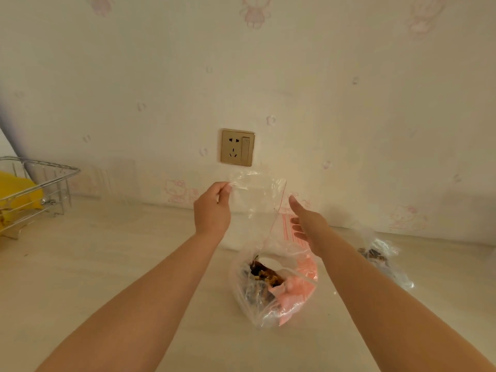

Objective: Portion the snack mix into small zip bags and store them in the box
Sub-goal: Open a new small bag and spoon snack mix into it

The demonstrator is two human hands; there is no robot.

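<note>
Snack mix (267,276), dark and lumpy, sits in one crinkled clear plastic bag (271,294) near centre on the pale table (107,264). Left hand (212,210) pinches one thin transparent zip bag (257,194) aloft; right hand (306,221) flat-fingered beside it. Second filled bag (381,257) lies right.

Gold wall socket (237,147), wire rack (40,189) holding yellow item (16,190), patterned wallpaper (349,76)
</note>
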